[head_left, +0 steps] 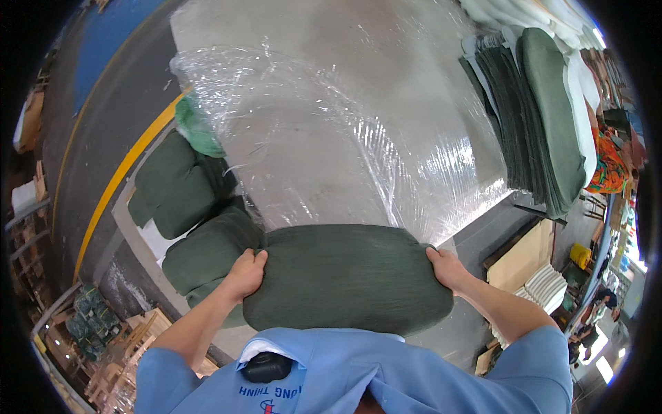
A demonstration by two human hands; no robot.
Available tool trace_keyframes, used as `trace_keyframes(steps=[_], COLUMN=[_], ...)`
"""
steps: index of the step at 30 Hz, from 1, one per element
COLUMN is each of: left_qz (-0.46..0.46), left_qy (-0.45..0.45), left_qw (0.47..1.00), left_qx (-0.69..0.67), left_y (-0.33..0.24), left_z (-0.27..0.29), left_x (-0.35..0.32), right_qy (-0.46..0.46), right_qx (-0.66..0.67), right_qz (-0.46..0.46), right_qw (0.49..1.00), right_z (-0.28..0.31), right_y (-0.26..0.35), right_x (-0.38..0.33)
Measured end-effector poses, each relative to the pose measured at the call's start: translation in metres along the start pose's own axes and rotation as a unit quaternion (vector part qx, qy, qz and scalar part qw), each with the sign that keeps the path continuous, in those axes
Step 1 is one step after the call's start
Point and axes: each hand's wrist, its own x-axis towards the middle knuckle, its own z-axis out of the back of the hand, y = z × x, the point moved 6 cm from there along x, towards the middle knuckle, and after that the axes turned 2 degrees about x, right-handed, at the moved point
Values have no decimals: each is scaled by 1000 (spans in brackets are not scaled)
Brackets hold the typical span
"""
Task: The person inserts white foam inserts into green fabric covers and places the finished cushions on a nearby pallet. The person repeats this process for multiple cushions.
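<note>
A wide, rounded bundle of dark green cloth (pixel 348 276) spans the space in front of my body. My left hand (pixel 247 271) grips its left end, the thumb on top and the fingers mostly hidden beneath. At the opposite end my right hand (pixel 447 267) holds it the same way. Beside my left hand lie more dark green cloth bundles (pixel 210 252), one of them (pixel 169 183) farther back. Clear plastic film (pixel 303 131) spreads over the pale grey table (pixel 386 34) just beyond the held bundle.
Layered dark green cloth pieces (pixel 552 124) stand at the far right, near white material (pixel 579 103). A green plastic wrap (pixel 198 127) sits at the table's left edge. A yellow floor line (pixel 114 186) runs along the left. Wooden pallets (pixel 124 359) lie lower left.
</note>
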Motion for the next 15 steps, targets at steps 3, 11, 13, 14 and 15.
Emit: trace_keyframes(steps=[3,11,13,14,15], left_qz=[-4,4,5,12,17], left_qy=[-1,23,16,14,10], left_qw=[1000,993,996,993,989], left_qx=[-31,-116,-91,-116,-144], left_y=[8,7,1,4,9], left_z=[-2,-14,-15,-16,-19], left_x=[15,28,32,36,43], right_qy=[-4,7,-12,-21,-20], right_qx=[-33,80,85,88,112], right_qz=[20,34,53,65,76], right_qw=[999,996,995,994,991], right_z=[-1,-11,-12,-14,-15], right_y=[3,8,-10,-18,-15], right_x=[18,15,26,31,29])
